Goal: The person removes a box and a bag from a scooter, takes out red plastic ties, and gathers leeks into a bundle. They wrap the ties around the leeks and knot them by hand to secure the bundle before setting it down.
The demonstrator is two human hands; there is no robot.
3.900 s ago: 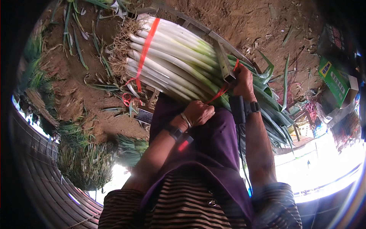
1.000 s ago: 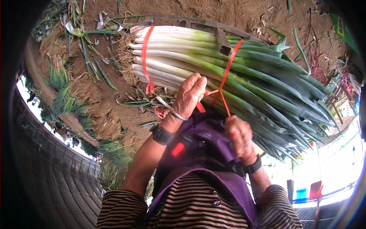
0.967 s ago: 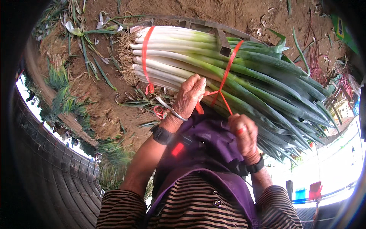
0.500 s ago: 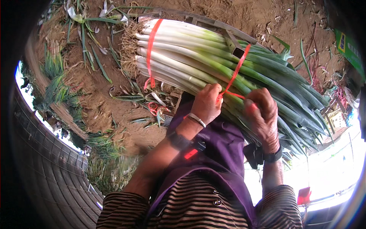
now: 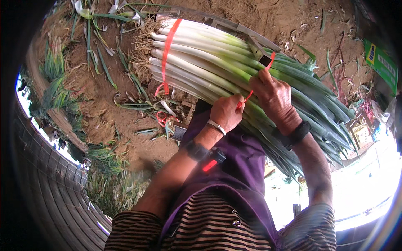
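Observation:
A thick bundle of long green onions (image 5: 209,58) lies across in front of me, white roots to the left and green leaves to the right. A flat red plastic band (image 5: 168,49) circles its white end. A second red tie (image 5: 248,96) crosses the middle of the stalks. My left hand (image 5: 227,113) is closed, pinching this tie at the near side of the bundle. My right hand (image 5: 274,96) lies on top of the stalks with its fingers curled round the same tie, which shows again beyond the fingertips.
A metal frame (image 5: 238,28) runs behind the bundle, with a square-ended upright (image 5: 264,60) against the stalks. Loose leaves and a scrap of red tie (image 5: 161,119) lie on the soil. More green onions (image 5: 54,67) are heaped at left. A green printed package (image 5: 381,65) is at far right.
My right hand has moved up and left, from the near side of the green leaves onto the top of the bundle along the tie. My left hand stays nearly in place.

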